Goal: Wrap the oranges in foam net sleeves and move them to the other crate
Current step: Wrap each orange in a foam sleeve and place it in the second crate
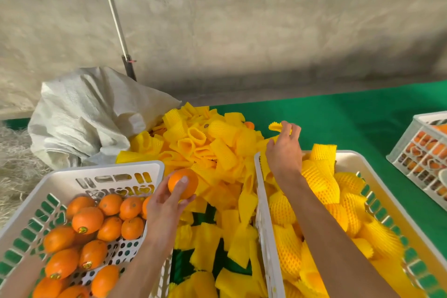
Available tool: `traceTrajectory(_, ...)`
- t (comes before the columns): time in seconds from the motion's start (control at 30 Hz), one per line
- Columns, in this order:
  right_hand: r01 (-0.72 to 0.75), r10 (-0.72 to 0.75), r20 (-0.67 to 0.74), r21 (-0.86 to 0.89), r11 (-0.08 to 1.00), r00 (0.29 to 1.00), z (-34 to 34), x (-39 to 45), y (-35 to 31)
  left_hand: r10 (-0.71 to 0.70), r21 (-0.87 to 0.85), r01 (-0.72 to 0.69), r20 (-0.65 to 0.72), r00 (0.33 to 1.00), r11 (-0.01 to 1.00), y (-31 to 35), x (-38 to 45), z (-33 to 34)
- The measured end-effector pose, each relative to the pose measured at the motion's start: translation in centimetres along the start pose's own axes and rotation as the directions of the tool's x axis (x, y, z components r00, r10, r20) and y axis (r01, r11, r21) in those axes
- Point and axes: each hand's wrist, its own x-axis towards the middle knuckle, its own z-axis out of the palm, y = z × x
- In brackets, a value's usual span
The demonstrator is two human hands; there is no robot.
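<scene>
My left hand (167, 203) grips a bare orange (183, 182) just above the right rim of the white crate (31, 203) at the left, which holds several unwrapped oranges (87, 220). My right hand (285, 150) reaches past the far left corner of the right white crate (348, 159) and pinches one yellow foam net sleeve (278, 126) above the pile of loose sleeves (212, 152). The right crate holds several oranges wrapped in yellow net (319, 179).
A green cloth (338, 123) covers the table. A grey-white woven sack (79, 116) slumps at the back left beside a pole against the concrete wall. Another white crate (420, 152) with fruit stands at the right edge. Straw lies on the floor at the far left.
</scene>
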Motion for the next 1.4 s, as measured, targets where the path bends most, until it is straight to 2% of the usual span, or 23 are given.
traceTrajectory(0.1,0.096,-0.095,0.031,-0.034,0.995,0.995,0.2,-1.0,-0.2,-0.002,-0.008,0.002,0.007,1.000,1.000,0.0,0.0,-0.1)
traceTrajectory(0.2,0.225,-0.226,0.050,0.014,0.974,0.973,0.6,-2.8,-0.7,0.007,-0.012,-0.007,0.000,1.000,1.000,0.3,-0.2,0.2)
traceTrajectory(0.3,0.283,-0.286,0.069,0.049,0.958,0.956,1.4,-5.0,-1.4,0.017,-0.009,-0.017,0.001,1.000,1.000,0.6,-0.4,0.2)
traceTrajectory(0.37,0.312,-0.304,0.157,-0.029,0.950,0.940,2.2,-6.2,-1.7,0.011,-0.019,-0.011,-0.013,1.000,1.000,0.7,-0.5,0.1)
traceTrajectory(0.43,0.359,-0.293,0.300,-0.194,0.913,0.908,3.0,-7.0,-1.7,0.000,-0.037,-0.001,-0.023,1.000,0.999,0.7,-0.5,0.0)
traceTrajectory(0.53,0.467,-0.254,0.471,-0.419,0.779,0.845,4.1,-7.4,-1.1,-0.020,-0.055,0.018,-0.025,1.000,0.998,0.7,-0.3,-0.2)
traceTrajectory(0.63,0.517,-0.257,0.490,-0.523,0.678,0.833,4.8,-7.3,-0.7,-0.037,-0.055,0.034,-0.037,0.999,0.998,0.6,-0.1,-0.3)
traceTrajectory(0.8,0.531,-0.271,0.484,-0.554,0.641,0.832,5.5,-6.1,-1.3,-0.022,-0.006,0.022,-0.057,0.998,1.000,0.6,-0.2,-0.1)
traceTrajectory(0.93,0.484,-0.328,0.374,-0.481,0.731,0.867,5.1,-6.6,-1.8,-0.026,0.027,0.028,-0.066,0.997,0.999,0.7,-0.2,-0.1)
traceTrajectory(1.03,0.415,-0.367,0.231,-0.216,0.884,0.901,4.0,-8.9,-3.2,-0.046,0.052,0.050,-0.073,0.996,0.997,0.5,0.0,0.1)
traceTrajectory(1.1,0.348,-0.334,0.178,-0.051,0.936,0.925,3.3,-10.9,-4.1,-0.085,0.091,0.090,-0.061,0.995,0.992,0.2,-0.1,0.1)
traceTrajectory(1.23,0.253,-0.259,0.221,0.053,0.966,0.940,3.1,-13.5,-4.8,-0.149,0.101,0.148,0.002,0.989,0.984,-0.1,-0.5,0.3)
traceTrajectory(1.33,0.192,-0.201,0.277,0.059,0.980,0.940,3.8,-14.3,-4.0,-0.198,0.032,0.195,0.117,0.973,0.980,0.3,-0.5,0.3)
traceTrajectory(1.4,0.162,-0.168,0.305,0.046,0.986,0.938,4.0,-14.4,-3.7,-0.241,0.083,0.230,0.165,0.956,0.970,0.5,-0.6,0.1)
